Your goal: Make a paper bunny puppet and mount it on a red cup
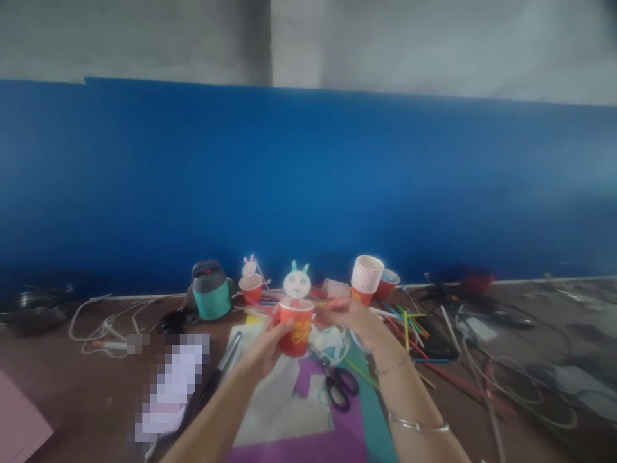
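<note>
Where the left hand (270, 341) grips the red cup (301, 335), light finger pressure suits best; finger closure in the right hand (355, 323) beside it is unclear.

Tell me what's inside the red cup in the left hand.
A white rabbit-face cutout rises above the open top of the red cup; the cup's front wall hides the bottom and anything there.

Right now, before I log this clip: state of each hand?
Left hand: closed on the red paper cup.
Right hand: beside that cup; too blurred to tell whether open, closed or holding anything.
</note>
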Tool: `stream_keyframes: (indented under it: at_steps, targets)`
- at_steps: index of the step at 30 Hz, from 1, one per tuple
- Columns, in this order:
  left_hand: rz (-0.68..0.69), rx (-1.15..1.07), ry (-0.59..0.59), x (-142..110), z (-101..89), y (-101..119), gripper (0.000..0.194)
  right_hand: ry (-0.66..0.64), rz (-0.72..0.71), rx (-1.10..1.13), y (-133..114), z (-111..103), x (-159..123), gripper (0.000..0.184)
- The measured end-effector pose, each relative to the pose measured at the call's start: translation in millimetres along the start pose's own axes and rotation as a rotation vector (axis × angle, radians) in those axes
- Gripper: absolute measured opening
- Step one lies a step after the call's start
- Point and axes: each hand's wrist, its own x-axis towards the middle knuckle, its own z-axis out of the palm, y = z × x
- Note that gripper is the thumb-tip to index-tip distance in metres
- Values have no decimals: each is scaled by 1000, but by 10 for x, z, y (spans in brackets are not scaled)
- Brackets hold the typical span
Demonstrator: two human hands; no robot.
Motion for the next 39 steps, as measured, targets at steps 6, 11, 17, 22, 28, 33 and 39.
stream_keyframes:
  at_steps: [6,11,17,22,28,33,39]
  targets:
    - [-45,41,-13,-6,-11,24,63,110,22,34,48,119,86,38]
    - [30,-3,106,59,-61,8,57,112,8,79,55,102,88,40]
    - [134,-10,269,113,-33,27,53,130,-32,74,72,150,107,38]
    - [132,103,186,76,-11,49,48,168,-68,21,63,195,121,38]
    - [130,323,78,76,1,105,18,181,-65,18,85,196,142,38]
    - [156,121,131,76,-23,122,27,138,-50,-7,78,209,131,41]
    - [137,-35,143,44,103,137,39,140,-44,22,93,314,164,39]
